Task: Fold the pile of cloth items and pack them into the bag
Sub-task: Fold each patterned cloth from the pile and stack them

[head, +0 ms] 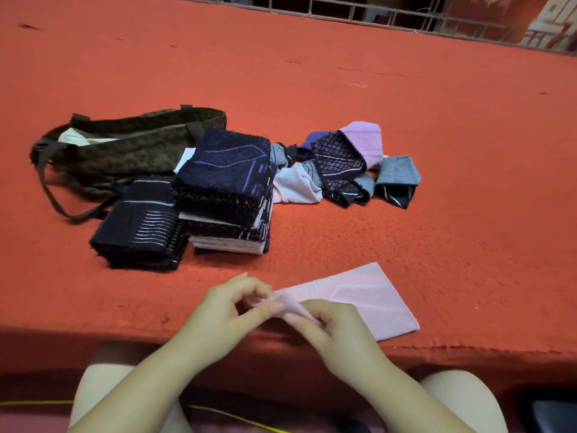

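Low in the middle of the frame, the left hand (232, 307) and the right hand (331, 326) meet at the near-left corner of a pink cloth (362, 300). Each grip is narrow, with fingertips pinched on the fabric's edge, apparently to lift that corner and carry it over for a fold. The rest of the pink cloth lies flat on the orange-covered bench (437, 151), running away from the grip toward the lower right, so most of it sits to the right of and just beyond the fingers, near the bench's front edge. Up and to the left of the hands stand two stacks of folded cloths (218, 195), dark ones on top with paler layers between, squared up side by side, probably so they can go in as blocks. Touching them at the upper left lies the bag (125, 145), slumped on its side with its straps trailing forward and its mouth partly open. To the right of the stacks sits the loose pile (340, 164), still unfolded and within reach.
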`<state>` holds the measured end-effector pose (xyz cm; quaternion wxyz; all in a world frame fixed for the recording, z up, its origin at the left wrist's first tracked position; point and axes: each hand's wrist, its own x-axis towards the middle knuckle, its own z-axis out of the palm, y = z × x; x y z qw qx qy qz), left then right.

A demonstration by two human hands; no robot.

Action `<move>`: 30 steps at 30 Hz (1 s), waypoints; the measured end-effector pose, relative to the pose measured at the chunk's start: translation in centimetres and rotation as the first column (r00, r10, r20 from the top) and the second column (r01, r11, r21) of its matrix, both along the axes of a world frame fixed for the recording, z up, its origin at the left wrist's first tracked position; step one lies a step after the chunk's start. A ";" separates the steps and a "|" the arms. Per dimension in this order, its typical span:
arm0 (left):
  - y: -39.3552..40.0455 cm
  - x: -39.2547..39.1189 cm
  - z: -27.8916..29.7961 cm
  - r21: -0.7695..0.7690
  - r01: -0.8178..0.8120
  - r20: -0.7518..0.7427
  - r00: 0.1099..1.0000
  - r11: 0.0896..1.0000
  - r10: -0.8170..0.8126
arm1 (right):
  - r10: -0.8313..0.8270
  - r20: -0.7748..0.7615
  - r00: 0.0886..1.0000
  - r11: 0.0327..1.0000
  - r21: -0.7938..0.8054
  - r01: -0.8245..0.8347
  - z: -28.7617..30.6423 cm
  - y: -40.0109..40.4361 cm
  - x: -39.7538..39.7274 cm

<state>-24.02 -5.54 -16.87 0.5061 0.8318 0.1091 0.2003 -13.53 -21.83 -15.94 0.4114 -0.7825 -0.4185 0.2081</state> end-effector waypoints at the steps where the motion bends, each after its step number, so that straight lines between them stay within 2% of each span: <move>1: 0.3 -0.1 0.1 -0.016 0.005 -0.007 1.000 1.000 -0.005 | -0.047 -0.089 0.995 0.997 0.051 0.052 0.4 -0.2 0.1; 3: 0.8 -0.2 0.2 -0.081 0.006 -0.015 1.000 0.997 -0.008 | -0.130 -0.282 0.951 0.976 0.131 0.172 0.9 -0.6 0.3; 5: 0.9 0.0 0.0 -0.222 0.013 0.019 1.000 0.975 -0.008 | -0.156 -0.451 0.879 0.952 0.170 0.256 1.5 -1.1 0.2; 8: -0.2 1.4 0.0 -0.350 0.050 0.043 0.998 0.935 -0.037 | -0.106 -0.585 0.804 0.932 0.223 0.285 2.2 -1.8 0.0; 11: -1.8 3.4 0.9 -0.313 0.107 0.036 0.994 0.944 -0.101 | -0.239 -0.443 0.864 0.905 0.220 0.363 2.8 -2.6 0.5; 14: -2.8 5.3 1.5 -0.216 0.079 -0.027 0.996 0.973 -0.087 | -0.406 -0.291 0.866 0.850 0.228 0.475 3.0 -3.8 1.8; 18: -3.8 7.3 0.8 0.034 0.038 -0.194 0.981 0.999 -0.031 | -0.516 -0.067 0.854 0.841 0.150 0.520 2.2 -5.7 3.7; 20: -4.5 7.6 0.4 0.172 0.033 -0.213 0.977 0.985 0.004 | -0.531 0.015 0.847 0.842 0.118 0.526 1.7 -6.4 4.3; 22: -4.8 7.7 0.0 0.240 0.014 -0.218 0.975 0.971 0.040 | -0.522 0.063 0.851 0.852 0.092 0.516 1.1 -6.7 4.7; 30: -5.2 8.1 0.2 0.304 0.013 -0.339 0.936 0.953 0.096 | -0.514 0.167 0.841 0.854 0.013 0.520 -0.1 -6.5 6.3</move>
